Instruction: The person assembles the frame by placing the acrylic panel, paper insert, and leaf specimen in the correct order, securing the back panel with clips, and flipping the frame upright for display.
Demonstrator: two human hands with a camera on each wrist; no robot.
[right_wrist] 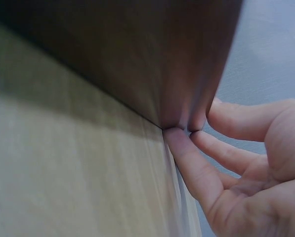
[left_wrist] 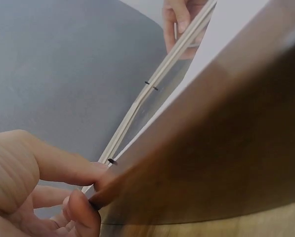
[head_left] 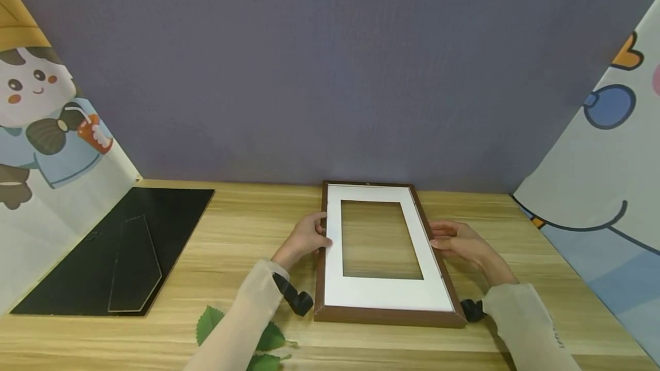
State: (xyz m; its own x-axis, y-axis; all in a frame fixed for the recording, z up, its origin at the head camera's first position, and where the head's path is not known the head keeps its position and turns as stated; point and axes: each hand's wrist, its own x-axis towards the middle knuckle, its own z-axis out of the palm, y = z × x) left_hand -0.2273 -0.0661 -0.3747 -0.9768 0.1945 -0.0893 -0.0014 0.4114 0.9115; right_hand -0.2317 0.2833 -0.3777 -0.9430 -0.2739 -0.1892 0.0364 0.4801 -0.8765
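Observation:
A brown picture frame [head_left: 392, 317] with a white mat [head_left: 381, 293] lies on the wooden table, and the wood shows through the mat's rectangular opening. My left hand [head_left: 304, 239] pinches the left side of the frame, thumb over the top edge. On the opposite side, my right hand [head_left: 461, 245] grips the right edge between thumb and fingers. In the left wrist view, small dark tabs stick out along the inner rim. The right wrist view has my fingertips [right_wrist: 179, 138] at the frame's lower edge, close to the table surface.
A black backing board [head_left: 77, 256] with a stand flap [head_left: 134, 268] lies at the left of the table. Green leaves [head_left: 270, 338] lie near my left forearm, partly hidden by it. A grey panel [head_left: 330, 73] rises behind the table, with cartoon-printed walls at both sides.

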